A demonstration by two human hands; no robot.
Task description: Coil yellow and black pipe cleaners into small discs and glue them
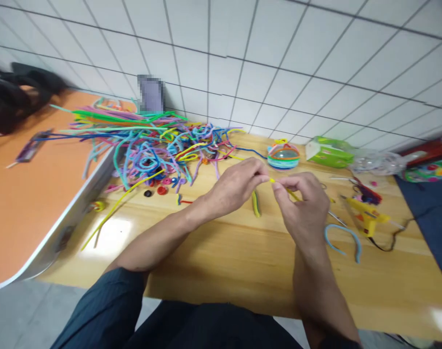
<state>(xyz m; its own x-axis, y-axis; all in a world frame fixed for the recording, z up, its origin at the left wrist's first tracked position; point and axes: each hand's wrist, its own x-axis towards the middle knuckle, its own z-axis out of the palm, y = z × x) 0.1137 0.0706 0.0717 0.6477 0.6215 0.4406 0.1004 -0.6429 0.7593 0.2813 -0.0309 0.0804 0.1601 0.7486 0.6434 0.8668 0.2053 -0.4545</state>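
Observation:
Above the middle of the wooden table (213, 252), my left hand (239, 182) and my right hand (303, 198) meet at a yellow pipe cleaner (272, 180). Both hands are closed, pinching it between thumb and fingers, with a short bit showing between the fingertips. A longer yellow length comes out under my right fingers. Just below, a green and yellow folded pipe cleaner (256, 203) lies on the table. Behind my hands stands a rounded basket-like shape (283, 156) wound from coloured pipe cleaners. Most of the yellow piece is hidden by my fingers.
A large tangle of coloured pipe cleaners (151, 145) covers the back left, with bottle caps (162, 190) before it. At right lie a yellow glue gun (366, 215) with a black cord, a curved blue pipe cleaner (342, 237) and a green packet (329, 151). An orange-topped table (32, 203) adjoins on the left.

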